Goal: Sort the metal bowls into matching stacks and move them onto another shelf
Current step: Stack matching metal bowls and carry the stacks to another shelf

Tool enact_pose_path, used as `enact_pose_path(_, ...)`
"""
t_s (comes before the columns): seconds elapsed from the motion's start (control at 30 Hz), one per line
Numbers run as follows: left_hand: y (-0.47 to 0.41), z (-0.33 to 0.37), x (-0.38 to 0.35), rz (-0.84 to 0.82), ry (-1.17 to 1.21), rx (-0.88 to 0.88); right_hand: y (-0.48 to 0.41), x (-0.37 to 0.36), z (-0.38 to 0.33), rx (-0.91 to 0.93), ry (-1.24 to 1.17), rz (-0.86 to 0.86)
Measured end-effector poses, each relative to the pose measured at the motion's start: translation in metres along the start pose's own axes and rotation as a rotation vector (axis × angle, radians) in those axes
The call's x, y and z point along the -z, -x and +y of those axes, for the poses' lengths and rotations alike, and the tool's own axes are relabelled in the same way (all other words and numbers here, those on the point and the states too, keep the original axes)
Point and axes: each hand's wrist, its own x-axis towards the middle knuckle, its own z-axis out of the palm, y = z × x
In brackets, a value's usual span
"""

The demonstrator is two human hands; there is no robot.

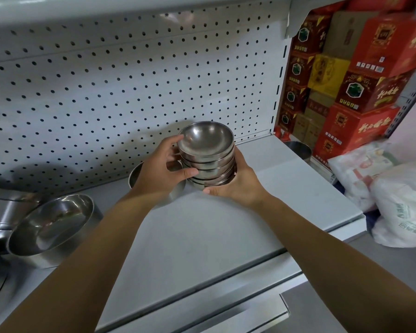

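Near the pegboard (130, 80) behind the white shelf (202, 236), a stack of small metal bowls (208, 152) is gripped from both sides: left hand (159, 174) curled round its side, right hand (238, 186) cupping its base. A larger metal bowl (53, 224) sits far left; red boxes (360, 92) stand right.

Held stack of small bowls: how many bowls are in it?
5, counting rims: all nested in the one stack, gripped between the left hand and the right hand. The hands cover its sides and base, so one more may be hidden.
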Motion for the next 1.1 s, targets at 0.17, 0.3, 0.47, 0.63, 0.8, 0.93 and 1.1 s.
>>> enact_pose_path(0.17,0.005,0.019,-0.01,0.004,0.032,0.003,0.011,0.016,-0.004,-0.037,0.012,0.042)
enact_pose_path(0.3,0.007,0.037,-0.026,-0.01,0.074,-0.018,0.021,0.041,-0.009,-0.035,0.029,0.076)
enact_pose_path(0.47,0.009,0.071,-0.06,-0.021,0.098,-0.039,0.043,0.085,-0.012,-0.023,0.05,0.117)
enact_pose_path(0.63,0.009,0.114,-0.107,-0.069,0.147,-0.127,0.072,0.144,-0.01,-0.01,0.089,0.177)
enact_pose_path(0.8,0.006,0.164,-0.172,-0.161,0.236,-0.186,0.113,0.219,-0.008,-0.03,0.131,0.269)
enact_pose_path(0.93,0.002,0.208,-0.237,-0.247,0.288,-0.22,0.152,0.289,-0.007,-0.054,0.184,0.366)
enact_pose_path(1.1,0.002,0.265,-0.328,-0.39,0.385,-0.266,0.212,0.378,0.005,-0.095,0.234,0.495)
